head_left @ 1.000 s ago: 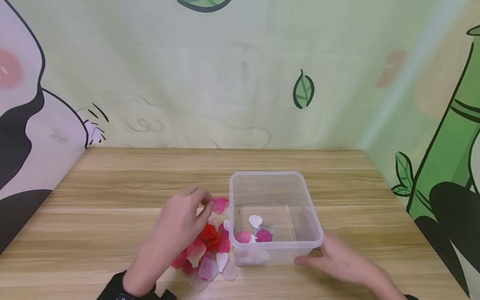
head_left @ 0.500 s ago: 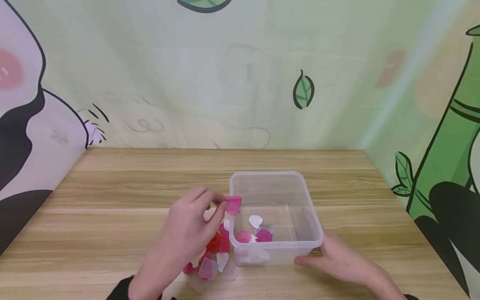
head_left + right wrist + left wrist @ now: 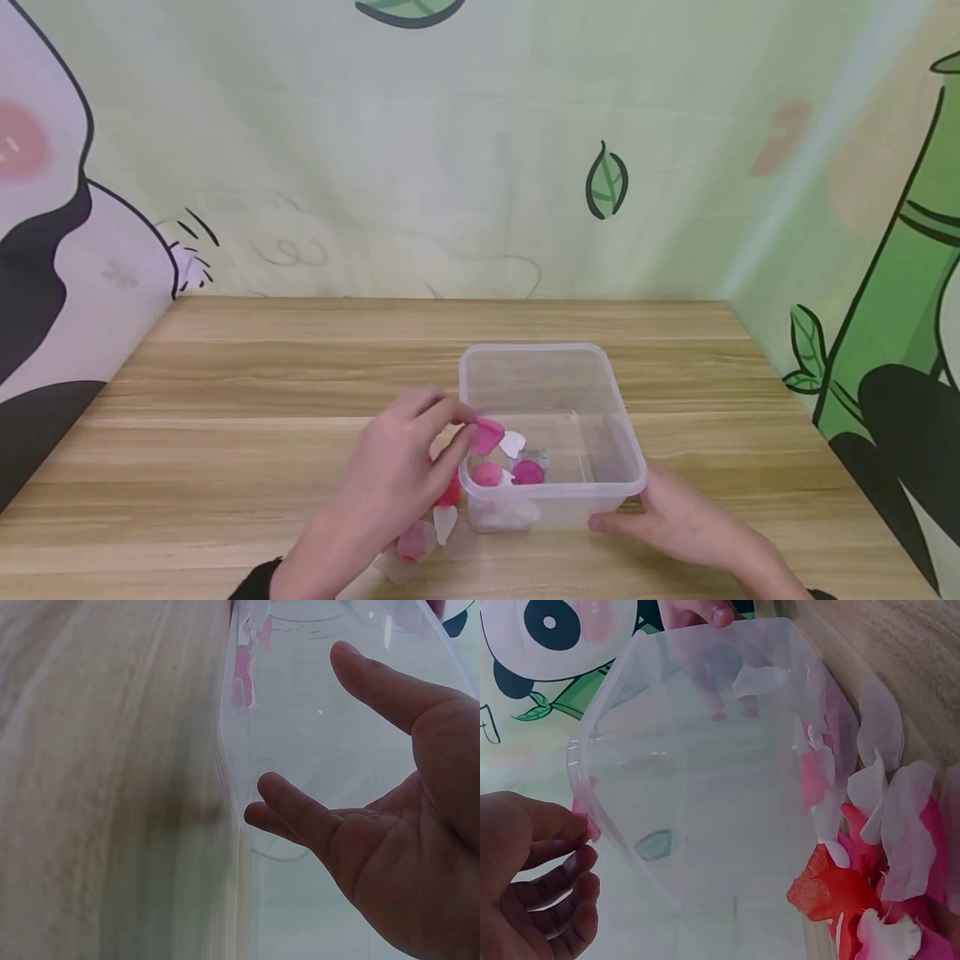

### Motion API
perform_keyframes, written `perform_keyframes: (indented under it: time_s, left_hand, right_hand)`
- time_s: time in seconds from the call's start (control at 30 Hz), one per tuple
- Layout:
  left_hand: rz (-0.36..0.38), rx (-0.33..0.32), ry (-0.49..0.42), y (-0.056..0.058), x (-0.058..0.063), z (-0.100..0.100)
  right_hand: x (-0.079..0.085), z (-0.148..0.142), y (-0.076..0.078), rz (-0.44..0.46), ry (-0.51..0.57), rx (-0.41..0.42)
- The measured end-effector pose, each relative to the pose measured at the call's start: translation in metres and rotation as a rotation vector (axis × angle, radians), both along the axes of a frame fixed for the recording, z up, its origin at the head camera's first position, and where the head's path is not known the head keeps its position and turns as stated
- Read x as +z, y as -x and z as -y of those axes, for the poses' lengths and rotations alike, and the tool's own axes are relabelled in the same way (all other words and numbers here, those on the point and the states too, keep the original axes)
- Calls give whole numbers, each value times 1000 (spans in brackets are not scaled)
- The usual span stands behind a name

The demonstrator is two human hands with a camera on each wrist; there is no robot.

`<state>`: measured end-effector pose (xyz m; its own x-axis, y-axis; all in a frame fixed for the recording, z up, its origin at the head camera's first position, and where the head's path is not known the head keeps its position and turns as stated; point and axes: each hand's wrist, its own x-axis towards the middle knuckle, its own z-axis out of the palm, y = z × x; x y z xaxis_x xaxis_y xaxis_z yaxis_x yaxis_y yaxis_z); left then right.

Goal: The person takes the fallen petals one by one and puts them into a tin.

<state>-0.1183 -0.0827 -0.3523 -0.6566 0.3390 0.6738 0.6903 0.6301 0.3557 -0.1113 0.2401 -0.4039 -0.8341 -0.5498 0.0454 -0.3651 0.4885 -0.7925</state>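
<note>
My left hand (image 3: 412,450) pinches a pink petal (image 3: 488,436) between thumb and fingertips, at the left rim of a clear plastic box (image 3: 555,490). In the left wrist view this petal (image 3: 586,817) shows at the box's rim, by the fingertips. Several petals lie inside the box, among them a white petal (image 3: 512,443) and a magenta petal (image 3: 528,472). My right hand (image 3: 686,518) rests against the box's front right corner, thumb at the front wall. In the right wrist view its extended fingers (image 3: 296,810) lie along the box wall.
A pile of loose petals (image 3: 870,877), red, pink and white, lies on the wooden table (image 3: 315,342) left of the box; my left hand partly hides it in the head view. A printed curtain (image 3: 375,183) with leaves and pandas stands behind the table.
My left hand has carried the pink petal from the pile's far side rightward to the box's left rim. The box and my right hand have stayed in place.
</note>
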Motion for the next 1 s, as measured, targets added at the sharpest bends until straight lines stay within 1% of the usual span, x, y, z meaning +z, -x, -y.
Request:
perform_keyframes:
  time_s: [0.1, 0.23, 0.37, 0.43, 0.53, 0.6, 0.8, 0.9, 1.0]
  left_hand:
    - [-23, -12, -8, 1, -2, 0]
    - [-28, -8, -17, 3, -3, 2]
    - [-6, 18, -11, 4, -1, 6]
    - [14, 42, 3, 5, 0, 8]
    - [53, 77, 34, 6, 0, 10]
    - [93, 96, 61, 7, 0, 12]
    - [223, 173, 189, 8, -1, 16]
    - [282, 188, 249, 9, -2, 17]
    - [349, 189, 311, 10, -4, 18]
  right_hand:
    - [0, 0, 0, -2, 4, 6]
    - [-1, 0, 0, -3, 12, 10]
    - [-2, 0, 0, -11, 13, 11]
    - [-2, 0, 0, -14, 12, 11]
    - [-3, 0, -1, -27, 13, 14]
    - [-3, 0, -1, -36, 13, 14]
    - [-3, -1, 0, -33, 12, 16]
    - [-4, -1, 0, -33, 12, 18]
    - [-4, -1, 0, -33, 12, 19]
